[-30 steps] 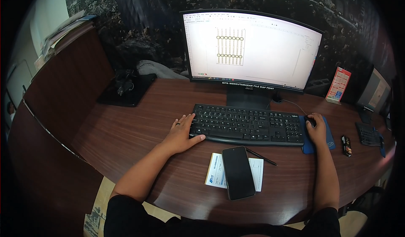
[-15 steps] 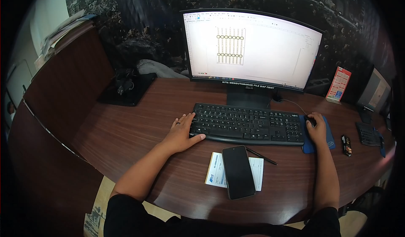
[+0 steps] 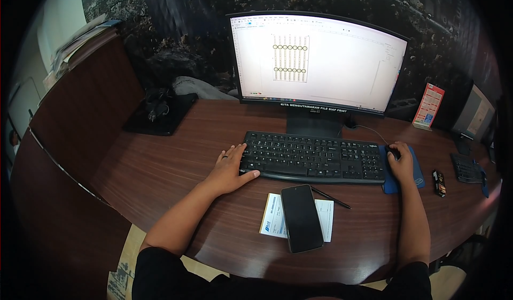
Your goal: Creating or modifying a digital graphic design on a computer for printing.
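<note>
Covering the mouse (image 3: 394,151) on a blue pad (image 3: 416,170), the right hand (image 3: 401,162) is closed over it. The left hand (image 3: 231,167) lies flat and open on the left end of the keyboard (image 3: 315,157). Before the keyboard, a dark phone (image 3: 302,217) lies on a white slip (image 3: 272,220), a pen (image 3: 331,197) beside. A red card (image 3: 428,105) stands right of the monitor (image 3: 320,65).

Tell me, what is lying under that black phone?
The phone lies on a white printed paper slip, whose edges show on both sides. Its middle is covered. A pen lies beside it.
</note>
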Demonstrator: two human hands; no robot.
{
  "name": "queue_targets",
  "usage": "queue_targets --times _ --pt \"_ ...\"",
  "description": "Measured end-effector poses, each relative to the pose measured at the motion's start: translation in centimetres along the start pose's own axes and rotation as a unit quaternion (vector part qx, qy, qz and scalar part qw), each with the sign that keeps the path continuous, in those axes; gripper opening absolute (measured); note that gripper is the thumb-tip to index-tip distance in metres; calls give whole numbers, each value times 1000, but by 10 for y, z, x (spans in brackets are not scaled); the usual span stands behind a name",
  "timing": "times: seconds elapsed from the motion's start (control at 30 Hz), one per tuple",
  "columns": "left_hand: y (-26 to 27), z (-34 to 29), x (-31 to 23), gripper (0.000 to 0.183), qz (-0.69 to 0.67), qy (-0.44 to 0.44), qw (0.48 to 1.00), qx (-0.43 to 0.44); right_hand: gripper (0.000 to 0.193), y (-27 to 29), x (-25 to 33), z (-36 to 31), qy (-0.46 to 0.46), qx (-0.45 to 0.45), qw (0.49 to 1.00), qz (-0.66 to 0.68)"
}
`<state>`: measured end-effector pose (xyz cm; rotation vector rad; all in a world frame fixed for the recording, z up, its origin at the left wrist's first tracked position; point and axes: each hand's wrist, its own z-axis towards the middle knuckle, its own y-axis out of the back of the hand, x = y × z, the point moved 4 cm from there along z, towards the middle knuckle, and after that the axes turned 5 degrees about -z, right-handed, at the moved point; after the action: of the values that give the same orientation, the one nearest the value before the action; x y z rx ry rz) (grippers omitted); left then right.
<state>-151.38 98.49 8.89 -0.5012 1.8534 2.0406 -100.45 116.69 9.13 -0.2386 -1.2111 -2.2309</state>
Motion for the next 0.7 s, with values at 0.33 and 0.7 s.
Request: queue_targets --times 0.33,0.7 --pt "-2 5 -5 90 -4 -50 998 -28 27 -1 -15 -1 65 -11 997 32" --pt "-3 4 -2 85 -27 -6 999 -26 11 11 65 -9 190 188 962 61"
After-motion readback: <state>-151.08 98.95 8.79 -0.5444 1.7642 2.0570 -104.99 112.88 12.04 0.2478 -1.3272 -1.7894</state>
